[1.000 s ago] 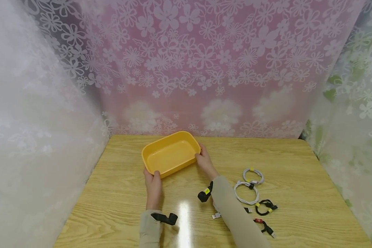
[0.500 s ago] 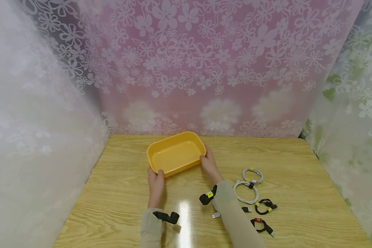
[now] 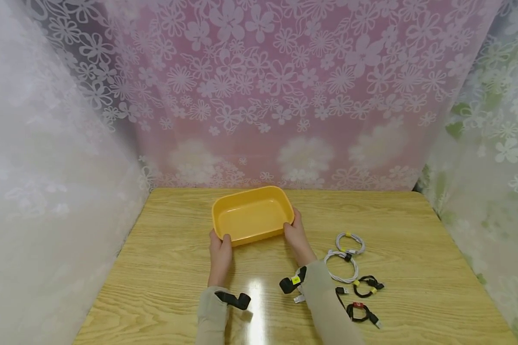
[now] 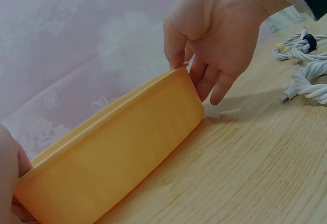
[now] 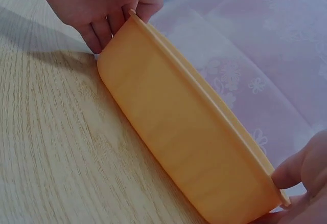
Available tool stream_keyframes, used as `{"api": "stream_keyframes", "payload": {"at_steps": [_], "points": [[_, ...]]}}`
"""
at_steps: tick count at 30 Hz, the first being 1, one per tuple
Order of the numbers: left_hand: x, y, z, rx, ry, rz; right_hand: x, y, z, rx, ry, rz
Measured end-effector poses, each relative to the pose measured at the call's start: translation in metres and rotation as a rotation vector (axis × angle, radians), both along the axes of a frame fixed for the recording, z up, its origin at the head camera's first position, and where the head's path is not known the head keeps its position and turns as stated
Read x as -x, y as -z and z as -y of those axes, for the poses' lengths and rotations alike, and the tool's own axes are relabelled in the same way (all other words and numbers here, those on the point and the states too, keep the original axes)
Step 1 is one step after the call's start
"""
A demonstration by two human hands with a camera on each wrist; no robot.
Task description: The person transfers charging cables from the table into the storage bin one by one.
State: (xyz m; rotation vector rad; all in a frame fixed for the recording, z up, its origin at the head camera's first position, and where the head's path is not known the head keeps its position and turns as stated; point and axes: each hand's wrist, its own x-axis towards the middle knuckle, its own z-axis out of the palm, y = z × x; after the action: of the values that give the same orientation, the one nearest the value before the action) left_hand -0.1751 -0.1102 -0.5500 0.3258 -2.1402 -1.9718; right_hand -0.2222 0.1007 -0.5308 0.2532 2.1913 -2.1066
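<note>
A yellow plastic basin (image 3: 253, 218), rectangular with rounded corners and nothing inside, is at the back middle of the wooden table. My left hand (image 3: 220, 254) grips its near left corner, thumb over the rim. At the near right corner my right hand (image 3: 297, 238) pinches the rim the same way. The left wrist view shows the right thumb inside the basin (image 4: 117, 147) and the fingers under the outer wall. In the right wrist view the basin's lower edge (image 5: 179, 116) lies at or very close to the tabletop; I cannot tell which.
Right of the arms lie two coiled white cables, (image 3: 350, 243) the farther one with yellow ties. Nearer are a black cable (image 3: 367, 286) with yellow ties and a black cable (image 3: 357, 312) with a red tag. The right forearm partly covers a white cable plug (image 3: 300, 299). Patterned curtains (image 3: 259, 96) stand behind the table.
Both hands have moved the basin to the right and slightly nearer, and turned it so its long side lies straighter to the table edge. The cables have stayed where they were.
</note>
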Motion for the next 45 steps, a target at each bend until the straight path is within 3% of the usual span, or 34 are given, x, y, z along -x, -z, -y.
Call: {"api": "stream_keyframes", "payload": {"at_steps": [6,7,14,21,32,45], "points": [[0.002,0.0,-0.003,-0.003,0.022,0.016,-0.011,-0.002,-0.005,0.01,-0.002,0.0],[0.005,0.006,-0.003,0.003,0.022,0.015,-0.013,-0.002,-0.005,0.004,-0.002,-0.005],[0.007,0.007,-0.007,0.019,0.014,0.012,-0.032,-0.006,-0.009,-0.022,-0.008,-0.002],[0.008,0.007,-0.012,0.003,0.032,0.012,-0.047,-0.008,-0.014,-0.023,0.014,-0.056],[0.009,0.007,-0.019,0.051,0.037,0.004,-0.051,-0.009,-0.025,-0.029,0.023,0.017],[0.01,0.011,-0.026,0.084,0.073,-0.004,-0.058,-0.01,-0.036,-0.016,0.027,-0.009]]}}
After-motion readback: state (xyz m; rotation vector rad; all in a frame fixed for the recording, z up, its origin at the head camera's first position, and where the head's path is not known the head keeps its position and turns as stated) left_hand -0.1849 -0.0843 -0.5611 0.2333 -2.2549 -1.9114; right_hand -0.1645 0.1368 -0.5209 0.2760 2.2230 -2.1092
